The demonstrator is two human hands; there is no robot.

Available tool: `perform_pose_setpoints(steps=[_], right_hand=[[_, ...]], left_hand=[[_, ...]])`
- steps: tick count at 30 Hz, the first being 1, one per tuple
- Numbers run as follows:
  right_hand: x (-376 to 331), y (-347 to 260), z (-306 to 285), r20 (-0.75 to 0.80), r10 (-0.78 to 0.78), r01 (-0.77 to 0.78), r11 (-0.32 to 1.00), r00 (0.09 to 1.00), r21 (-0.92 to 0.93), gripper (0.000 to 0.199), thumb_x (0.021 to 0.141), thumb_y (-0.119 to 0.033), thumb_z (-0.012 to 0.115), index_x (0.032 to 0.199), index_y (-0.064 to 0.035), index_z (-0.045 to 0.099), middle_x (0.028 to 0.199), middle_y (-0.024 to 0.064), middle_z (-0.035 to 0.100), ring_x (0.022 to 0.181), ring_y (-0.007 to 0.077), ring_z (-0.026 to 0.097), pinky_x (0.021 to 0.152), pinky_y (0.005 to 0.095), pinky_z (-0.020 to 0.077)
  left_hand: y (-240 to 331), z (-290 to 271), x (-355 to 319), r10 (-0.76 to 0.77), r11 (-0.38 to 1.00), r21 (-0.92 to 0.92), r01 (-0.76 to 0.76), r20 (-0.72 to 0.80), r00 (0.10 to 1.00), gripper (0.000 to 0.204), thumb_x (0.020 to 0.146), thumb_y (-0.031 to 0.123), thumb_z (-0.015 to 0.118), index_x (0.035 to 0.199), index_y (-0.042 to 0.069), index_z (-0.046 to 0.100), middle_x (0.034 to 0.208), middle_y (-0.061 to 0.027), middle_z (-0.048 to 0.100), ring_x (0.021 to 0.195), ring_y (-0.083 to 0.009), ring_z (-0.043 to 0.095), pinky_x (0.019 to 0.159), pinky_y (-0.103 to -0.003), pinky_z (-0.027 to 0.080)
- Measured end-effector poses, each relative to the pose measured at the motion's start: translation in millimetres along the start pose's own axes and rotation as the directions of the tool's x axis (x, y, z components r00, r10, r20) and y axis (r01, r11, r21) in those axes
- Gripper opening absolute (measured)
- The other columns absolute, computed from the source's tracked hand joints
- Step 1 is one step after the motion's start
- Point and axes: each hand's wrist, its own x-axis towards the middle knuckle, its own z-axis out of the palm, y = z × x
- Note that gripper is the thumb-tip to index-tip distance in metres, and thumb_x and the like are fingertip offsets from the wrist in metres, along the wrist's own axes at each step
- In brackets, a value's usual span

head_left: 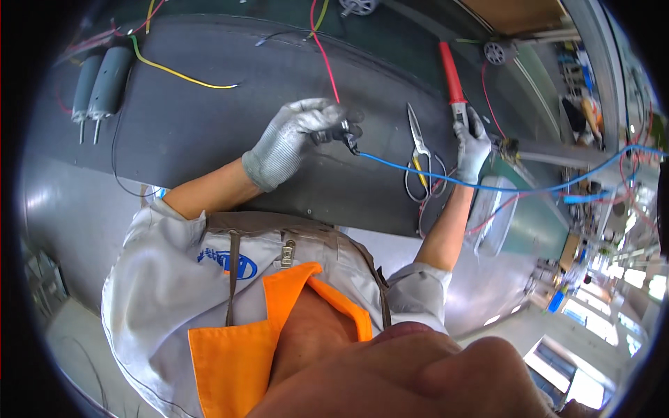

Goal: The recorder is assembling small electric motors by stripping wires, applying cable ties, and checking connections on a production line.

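Note:
My left hand (296,136), in a grey knit glove, pinches a small dark connector (345,132) above the dark work mat (209,139). A red wire (324,52) runs up from that connector, and a blue wire (446,179) trails from it to the right. My gloved right hand (472,148) grips a soldering iron by the lower end of its red handle (450,70), to the right of the connector. The iron's tip is hidden by the hand. Steel scissors (420,157) lie shut on the mat between my two hands.
Two grey cylindrical motors (101,87) lie at the mat's far left beside a yellow wire (181,73). A pale tray (493,216) sits under my right forearm. Cluttered benches and more wires (627,160) fill the right side.

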Motion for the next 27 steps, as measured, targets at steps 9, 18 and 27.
perform_pose_setpoints(steps=[9, 18, 27], right_hand=[[6.5, -66.5, 81.9, 0.385, -0.041, 0.002, 0.995, 0.922, 0.103, 0.042, 0.076, -0.002, 0.072, 0.118, 0.0050, 0.070, 0.104, 0.0094, 0.075, 0.096, 0.0117, 0.067, 0.089, 0.0256, 0.0519], [-4.3, -57.6, 34.8, 0.221, -0.357, 0.414, 0.846, 0.908, -0.336, 0.043, 0.075, -0.016, 0.072, 0.117, -0.0087, 0.069, 0.099, 0.0165, 0.071, 0.093, 0.0368, 0.068, 0.083, 0.0440, 0.0540], [-80.3, -114.3, 17.8, 0.728, -0.359, 0.488, 0.872, 0.585, 0.039, 0.076, 0.073, -0.013, 0.083, 0.143, -0.0045, 0.054, 0.134, 0.0166, 0.061, 0.115, 0.0297, 0.060, 0.099, 0.0391, 0.0464]], left_hand=[[11.4, 24.6, 5.4, -0.088, 0.996, -0.032, 0.088, 0.012, 0.996, 0.036, 0.102, 0.023, 0.058, 0.122, -0.007, 0.062, 0.116, -0.0140, 0.068, 0.107, -0.0231, 0.067, 0.096, -0.037, 0.052], [11.1, 21.1, 9.9, -0.137, 0.989, -0.060, 0.135, -0.019, 0.990, 0.031, 0.104, 0.020, 0.053, 0.121, -0.005, 0.061, 0.109, -0.0137, 0.070, 0.104, -0.0219, 0.068, 0.092, -0.033, 0.052], [25.5, 8.1, 6.0, -0.057, 0.979, 0.195, 0.057, -0.007, 0.998, 0.028, 0.104, 0.031, 0.056, 0.095, 0.007, 0.067, 0.086, -0.0038, 0.066, 0.078, -0.0114, 0.062, 0.074, -0.029, 0.049]])
